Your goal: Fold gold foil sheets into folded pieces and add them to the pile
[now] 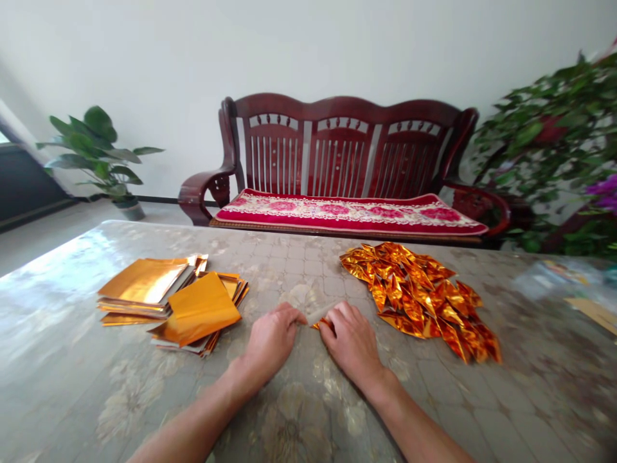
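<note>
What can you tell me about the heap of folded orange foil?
The heap looks like shiny, metallic orange foil paper: many creased, pointed pieces, overlapping too closely to count. It lies spread in a rough slanting band on the patterned tabletop, its near end reaching farther right. It is right of the right hand, with a gap between them; the hands don't touch it.

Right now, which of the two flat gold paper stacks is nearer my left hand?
The front right stack, lying askew with loosely spread edges, is nearer your left hand; the back left stack, squarer and shining on top, lies farther away.
</note>
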Motion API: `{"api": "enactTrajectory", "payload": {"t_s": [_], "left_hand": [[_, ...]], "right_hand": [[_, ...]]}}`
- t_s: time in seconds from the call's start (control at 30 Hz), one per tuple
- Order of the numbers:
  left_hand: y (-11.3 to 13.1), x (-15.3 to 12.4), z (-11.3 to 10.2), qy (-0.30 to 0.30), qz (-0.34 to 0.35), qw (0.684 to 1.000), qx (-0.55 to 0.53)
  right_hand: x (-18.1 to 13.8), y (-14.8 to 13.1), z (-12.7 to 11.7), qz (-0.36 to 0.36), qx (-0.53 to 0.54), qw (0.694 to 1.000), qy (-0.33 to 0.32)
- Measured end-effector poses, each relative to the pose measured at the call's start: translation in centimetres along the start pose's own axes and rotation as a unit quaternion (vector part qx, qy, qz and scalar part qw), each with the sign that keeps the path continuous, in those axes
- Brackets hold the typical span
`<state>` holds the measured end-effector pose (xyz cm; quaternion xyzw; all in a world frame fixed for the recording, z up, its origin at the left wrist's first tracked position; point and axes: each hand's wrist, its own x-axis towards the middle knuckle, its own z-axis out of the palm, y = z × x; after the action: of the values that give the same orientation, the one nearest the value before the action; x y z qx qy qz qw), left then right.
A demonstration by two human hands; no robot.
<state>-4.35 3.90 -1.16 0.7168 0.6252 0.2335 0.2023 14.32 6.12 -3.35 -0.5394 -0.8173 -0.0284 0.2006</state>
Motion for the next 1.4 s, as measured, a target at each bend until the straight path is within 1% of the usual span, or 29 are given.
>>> {"api": "enactTrajectory", "payload": {"t_s": [0.17, 0.33, 0.47, 0.77, 0.97, 1.07, 1.4], "left_hand": [[1.6, -1.8, 0.0, -0.061, 0.060, 0.990, 0.112], [2.5, -2.3, 0.6, -0.077, 0.094, 0.965, 0.231], [2.7, -2.5, 1.3, -0.081, 0.110, 0.950, 0.283], [2.6, -2.8, 2.3, -0.067, 0.119, 0.940, 0.312], [2.6, -3.3, 2.8, -0.049, 0.119, 0.938, 0.322], [2.8, -3.6, 2.9, -0.037, 0.115, 0.937, 0.328], [2.7, -3.8, 3.1, -0.029, 0.111, 0.939, 0.325]], "right_hand": [[-0.1, 0.0, 0.1, 0.000, -0.002, 1.000, 0.004], [-0.2, 0.0, 0.1, -0.005, -0.015, 1.000, 0.007], [-0.2, 0.0, 0.2, -0.008, -0.015, 1.000, 0.014], [-0.1, 0.0, 0.1, -0.004, -0.022, 1.000, -0.001], [-0.1, 0.0, 0.2, -0.008, -0.019, 1.000, 0.007], [-0.1, 0.0, 0.1, -0.010, -0.010, 1.000, 0.009], [-0.1, 0.0, 0.1, -0.010, -0.009, 1.000, 0.006]]}}
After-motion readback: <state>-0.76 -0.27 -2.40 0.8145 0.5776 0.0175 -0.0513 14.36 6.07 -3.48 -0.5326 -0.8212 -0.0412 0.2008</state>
